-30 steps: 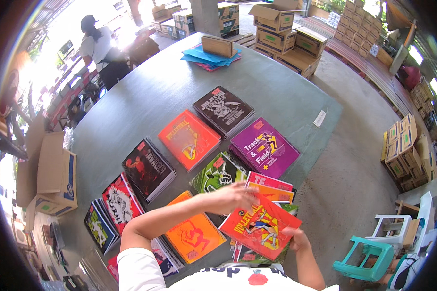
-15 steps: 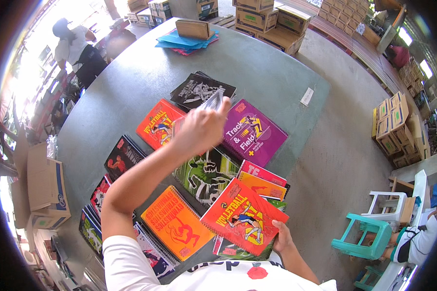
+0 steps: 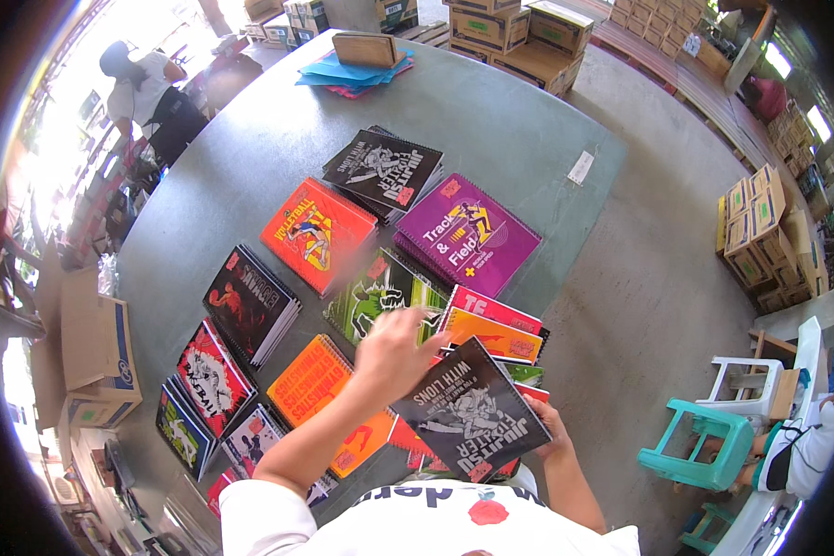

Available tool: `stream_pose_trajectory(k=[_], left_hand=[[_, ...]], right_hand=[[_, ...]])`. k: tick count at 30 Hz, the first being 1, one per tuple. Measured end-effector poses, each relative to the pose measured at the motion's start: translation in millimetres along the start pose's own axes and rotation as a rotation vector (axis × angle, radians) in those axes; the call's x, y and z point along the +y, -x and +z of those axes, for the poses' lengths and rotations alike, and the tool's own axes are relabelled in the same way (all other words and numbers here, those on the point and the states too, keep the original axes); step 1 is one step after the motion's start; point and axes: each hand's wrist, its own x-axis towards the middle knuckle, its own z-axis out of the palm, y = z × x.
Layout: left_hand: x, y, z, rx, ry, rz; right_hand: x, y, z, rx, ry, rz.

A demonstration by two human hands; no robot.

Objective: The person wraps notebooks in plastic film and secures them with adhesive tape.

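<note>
Step in hand looked like laying black notebook [image 3: 473, 408] over red notebook [image 3: 404, 435], near right edge of desk [image 3: 528, 139], close to your body. Your right grip [image 3: 552, 432] clasped red notebook's right side; whether black one too, couldn't tell. Your left grip [image 3: 400, 354], fingers loosely spread, seemed unladen beside black notebook. Next move seemed to call for squaring both.

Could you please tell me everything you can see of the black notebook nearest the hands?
The black notebook has a smooth-looking cover with pale lettering, a pale drawing of figures and a small red mark near its lower corner. It is closed, cover up and turned at an angle, over a red notebook held in the right hand. The left hand is by its upper left edge; whether it touches is unclear.
</note>
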Motion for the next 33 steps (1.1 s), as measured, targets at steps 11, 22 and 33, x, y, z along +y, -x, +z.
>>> stream_pose_trajectory(k=[11,22,33], left_hand=[[-43.2,53.0,-56.0,-0.639,0.497,-0.251],[-58.7,-125.7,40.2,-0.172,-0.399,0.602],[-41.0,-147.3,-28.1,0.045,0.031,0.301]], right_hand=[[-16.8,-5.0,6.7,-0.21,0.097,-0.077],[-17.4,11.5,23.3,-0.077,0.484,-0.077],[0.3,-1.9,2.0,0.081,0.154,-0.125]])
